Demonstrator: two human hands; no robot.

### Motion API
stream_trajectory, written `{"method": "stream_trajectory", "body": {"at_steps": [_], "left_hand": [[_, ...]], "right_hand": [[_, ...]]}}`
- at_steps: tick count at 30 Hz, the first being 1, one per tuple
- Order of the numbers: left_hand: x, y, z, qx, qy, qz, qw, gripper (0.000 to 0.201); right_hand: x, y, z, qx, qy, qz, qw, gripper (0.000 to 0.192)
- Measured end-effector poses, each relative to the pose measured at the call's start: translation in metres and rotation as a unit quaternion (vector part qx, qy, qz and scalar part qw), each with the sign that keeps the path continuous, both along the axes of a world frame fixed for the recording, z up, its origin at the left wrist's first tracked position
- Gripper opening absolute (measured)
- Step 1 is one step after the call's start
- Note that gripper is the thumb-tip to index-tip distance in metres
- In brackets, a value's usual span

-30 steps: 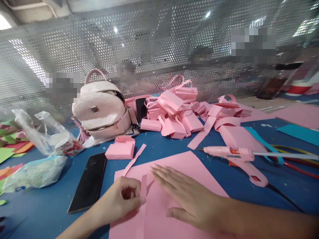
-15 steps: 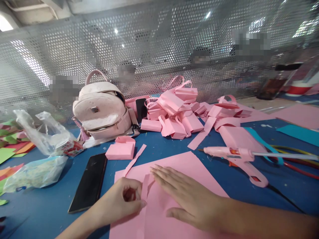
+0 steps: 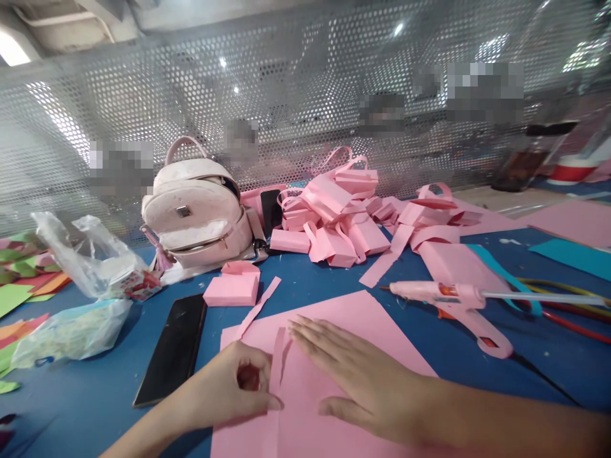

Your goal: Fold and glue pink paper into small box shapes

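A large sheet of pink paper (image 3: 367, 321) lies on the table in front of me, with a narrow pink strip (image 3: 277, 362) running lengthwise over it. My left hand (image 3: 233, 388) is curled at the strip's left side, its thumb and fingers closed on the paper edge there. Flat on the sheet, to the right of the strip, rests my right hand (image 3: 363, 375) with the fingers stretched out and the thumb apart. Beyond the sheet's far left edge are a short pink paper strip (image 3: 260, 305) and a small folded pink paper box (image 3: 231, 289).
A dark phone (image 3: 174, 350) lies left of the sheet. The pink glue gun (image 3: 439, 296) is on the right, its cord trailing. Behind stand a pale backpack (image 3: 191, 210) and a heap of pink paper bags (image 3: 334, 210). Plastic bags (image 3: 76, 331) are at the left.
My left thumb has shifted slightly toward me along the strip. My right hand stays flat in the same place.
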State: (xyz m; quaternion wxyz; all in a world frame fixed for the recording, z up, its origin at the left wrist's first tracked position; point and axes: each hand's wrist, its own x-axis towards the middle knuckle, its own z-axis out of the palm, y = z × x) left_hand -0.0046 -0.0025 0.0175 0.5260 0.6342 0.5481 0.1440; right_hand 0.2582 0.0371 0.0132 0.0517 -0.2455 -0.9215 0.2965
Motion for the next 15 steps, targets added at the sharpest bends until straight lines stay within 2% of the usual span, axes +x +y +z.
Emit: {"method": "stream_trajectory", "body": {"at_steps": [6,11,15], "left_hand": [[-0.0002,-0.0015,0.0024,0.027,-0.010,-0.011,1.000,0.025],[-0.0002,-0.0010,0.0035,0.007,-0.047,-0.032,0.998,0.016],[-0.0019,-0.0015,0.0027,0.000,-0.005,-0.022,1.000,0.021]], "right_hand": [[-0.0007,-0.0001,0.0016,-0.001,-0.017,-0.002,1.000,0.078],[0.0004,-0.0009,0.0002,-0.002,0.008,0.001,1.000,0.077],[0.0003,-0.0007,0.0003,-0.001,-0.002,-0.003,1.000,0.078]]}}
